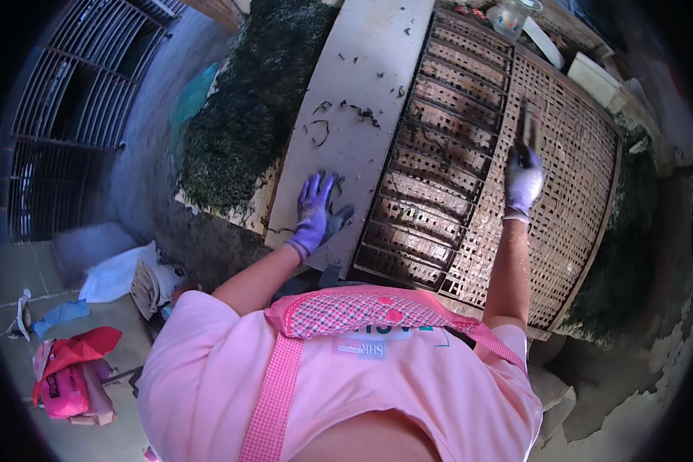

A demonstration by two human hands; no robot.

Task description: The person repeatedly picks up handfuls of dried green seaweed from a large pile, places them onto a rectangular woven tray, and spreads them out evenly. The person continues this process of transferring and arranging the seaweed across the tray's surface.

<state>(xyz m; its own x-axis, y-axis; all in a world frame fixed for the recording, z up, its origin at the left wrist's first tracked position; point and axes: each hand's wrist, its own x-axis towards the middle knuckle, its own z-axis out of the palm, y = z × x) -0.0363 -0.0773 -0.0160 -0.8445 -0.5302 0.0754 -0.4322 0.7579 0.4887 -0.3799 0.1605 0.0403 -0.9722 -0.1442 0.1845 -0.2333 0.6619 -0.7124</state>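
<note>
My left hand (312,215), in a purple glove, rests with fingers spread at the near end of a long pale board (346,138). Dark green scraps (359,112) lie scattered along that board. My right hand (524,181), in a whitish-purple glove, is over a woven bamboo tray (562,192). Its fingers are closed round a narrow, light-coloured flat tool (531,127) that points away from me. The tool is blurred, so its exact kind does not show. Between my hands, a dark slatted rack (458,115) lies over the weave.
Dark green stringy matter (246,108) covers a surface left of the board; more (620,223) borders the tray on the right. A clear jar (508,17) stands at the far right. Cloths and a red bag (77,358) lie at the left, below a barred metal frame (85,85).
</note>
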